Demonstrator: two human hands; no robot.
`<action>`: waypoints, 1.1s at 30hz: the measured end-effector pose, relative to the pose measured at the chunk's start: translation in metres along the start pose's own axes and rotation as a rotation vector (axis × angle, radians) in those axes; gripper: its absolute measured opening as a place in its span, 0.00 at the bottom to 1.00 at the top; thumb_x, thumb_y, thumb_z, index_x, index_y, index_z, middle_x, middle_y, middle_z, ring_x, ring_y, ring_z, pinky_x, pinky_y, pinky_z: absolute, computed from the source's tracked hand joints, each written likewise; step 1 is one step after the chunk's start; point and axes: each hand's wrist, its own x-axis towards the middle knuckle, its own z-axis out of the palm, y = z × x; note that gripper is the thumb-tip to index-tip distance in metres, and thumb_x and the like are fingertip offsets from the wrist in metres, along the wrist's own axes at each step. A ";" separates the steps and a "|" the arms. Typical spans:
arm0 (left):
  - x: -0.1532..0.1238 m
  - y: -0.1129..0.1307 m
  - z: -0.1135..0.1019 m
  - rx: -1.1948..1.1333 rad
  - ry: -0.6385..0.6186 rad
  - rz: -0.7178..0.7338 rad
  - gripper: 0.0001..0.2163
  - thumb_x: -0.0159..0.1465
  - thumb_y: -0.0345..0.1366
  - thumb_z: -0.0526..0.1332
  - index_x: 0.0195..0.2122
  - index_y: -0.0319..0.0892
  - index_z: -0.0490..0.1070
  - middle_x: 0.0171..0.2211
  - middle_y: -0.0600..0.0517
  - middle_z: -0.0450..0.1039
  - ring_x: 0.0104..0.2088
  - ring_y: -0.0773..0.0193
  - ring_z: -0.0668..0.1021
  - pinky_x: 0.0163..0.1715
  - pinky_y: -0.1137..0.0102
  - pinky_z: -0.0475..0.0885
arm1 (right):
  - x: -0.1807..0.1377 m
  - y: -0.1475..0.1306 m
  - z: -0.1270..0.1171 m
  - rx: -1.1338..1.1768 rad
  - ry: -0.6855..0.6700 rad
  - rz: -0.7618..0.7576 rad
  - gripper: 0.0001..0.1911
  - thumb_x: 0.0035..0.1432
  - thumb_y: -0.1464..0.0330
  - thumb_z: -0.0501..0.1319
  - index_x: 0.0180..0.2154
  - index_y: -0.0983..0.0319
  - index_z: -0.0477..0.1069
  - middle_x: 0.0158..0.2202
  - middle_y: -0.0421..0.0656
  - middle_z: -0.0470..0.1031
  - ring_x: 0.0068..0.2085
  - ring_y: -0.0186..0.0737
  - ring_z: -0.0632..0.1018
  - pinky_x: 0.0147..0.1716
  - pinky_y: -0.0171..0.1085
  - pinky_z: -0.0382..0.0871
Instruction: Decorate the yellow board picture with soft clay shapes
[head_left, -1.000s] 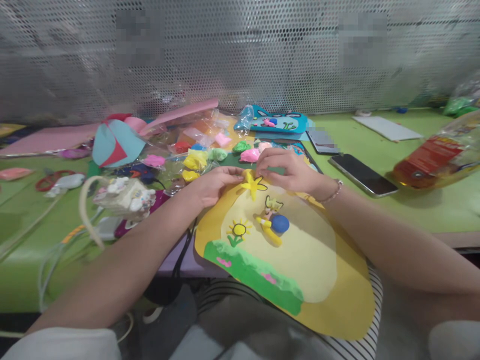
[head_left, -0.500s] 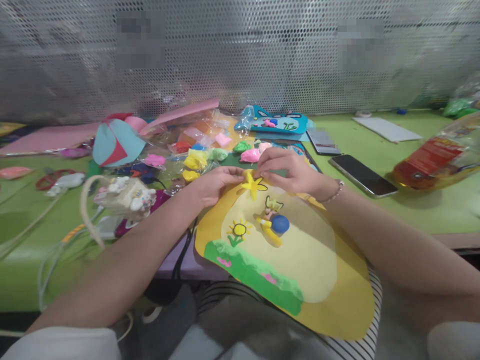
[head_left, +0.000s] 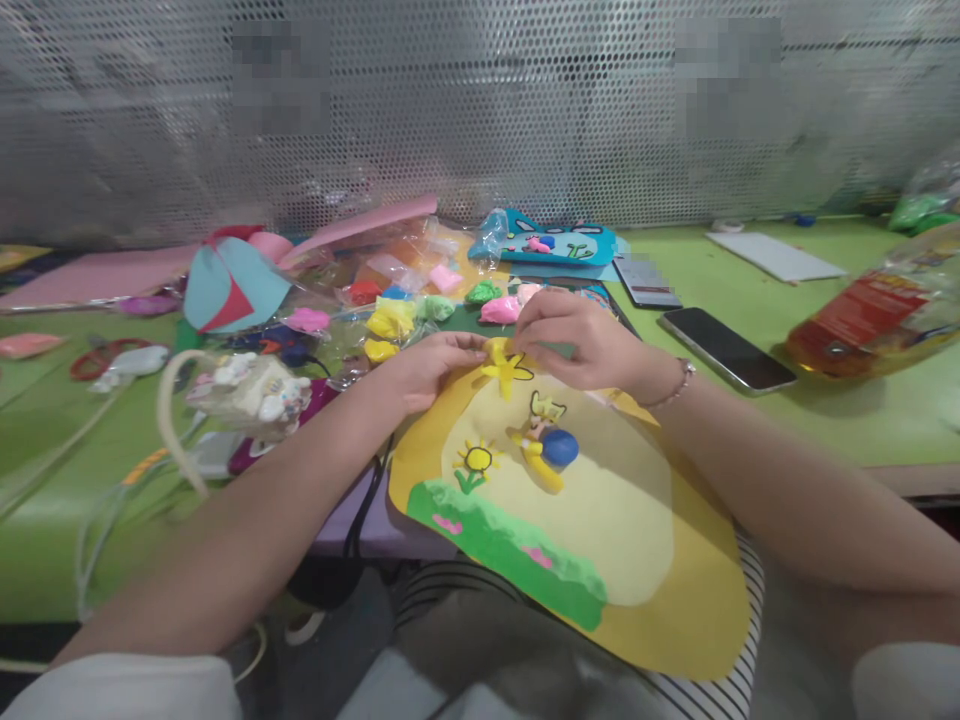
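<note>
While both bare hands meet at its far edge, the yellow card [head_left: 709, 600] in the head view lies slantwise in front of the person, between the two forearms, its near part reaching over striped cloth [head_left: 750, 590]. The left hand [head_left: 429, 372] is at the card's far left edge, fingers bent and drawn close to the thumb; whether it pinches the card or only rests against it cannot be told. The right hand [head_left: 581, 338], with a bracelet [head_left: 681, 384] at its wrist, arches over the far edge to the right, fingers curled and thumb tip near the index finger; the gap is nearly closed, but whether anything small is held there is hidden.

A yellow star-like shape [head_left: 507, 372] sits at the card's far edge, right between the two sets of fingertips. Nearer the middle of the card are a blue round piece [head_left: 559, 448] and, to its left, a yellow flower [head_left: 478, 458]; a green strip [head_left: 510, 550] runs along the card's near left side.

Beyond the card's far edge lie yellow clay [head_left: 391, 318], a pink lump [head_left: 501, 311] and, farther off, a blue cutout [head_left: 555, 243]. Right of the card, on the green table [head_left: 825, 425], are a dark-screened phone [head_left: 726, 348] and a tilted bottle [head_left: 862, 320]. Left of the card, past the left forearm, stands a pale decorated block [head_left: 255, 395].
</note>
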 end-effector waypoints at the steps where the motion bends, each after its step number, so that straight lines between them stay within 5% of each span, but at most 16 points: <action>1: 0.000 0.000 0.000 -0.005 0.004 0.001 0.05 0.52 0.22 0.63 0.29 0.36 0.73 0.25 0.50 0.76 0.24 0.66 0.78 0.27 0.71 0.74 | 0.000 0.001 0.000 -0.001 -0.014 0.005 0.10 0.60 0.73 0.53 0.34 0.63 0.73 0.35 0.47 0.72 0.42 0.41 0.74 0.41 0.43 0.70; 11: 0.002 -0.001 -0.001 -0.009 0.016 -0.004 0.06 0.52 0.21 0.63 0.29 0.36 0.73 0.25 0.49 0.76 0.24 0.66 0.78 0.26 0.71 0.73 | 0.001 -0.001 0.001 -0.037 -0.110 0.013 0.09 0.58 0.75 0.52 0.35 0.64 0.71 0.37 0.49 0.71 0.41 0.41 0.73 0.42 0.42 0.68; 19: 0.004 -0.003 -0.003 -0.011 -0.029 0.003 0.05 0.52 0.21 0.63 0.27 0.37 0.73 0.25 0.49 0.76 0.25 0.67 0.77 0.29 0.71 0.73 | 0.003 -0.007 -0.002 -0.326 -0.247 -0.127 0.10 0.59 0.74 0.50 0.35 0.63 0.69 0.35 0.48 0.70 0.39 0.42 0.71 0.39 0.42 0.66; 33: 0.003 -0.001 -0.002 -0.018 0.005 -0.003 0.06 0.53 0.21 0.62 0.29 0.36 0.73 0.25 0.49 0.76 0.25 0.65 0.78 0.28 0.71 0.74 | 0.002 -0.005 0.000 -0.317 -0.183 -0.092 0.09 0.58 0.74 0.51 0.34 0.63 0.70 0.36 0.48 0.71 0.39 0.41 0.71 0.39 0.41 0.68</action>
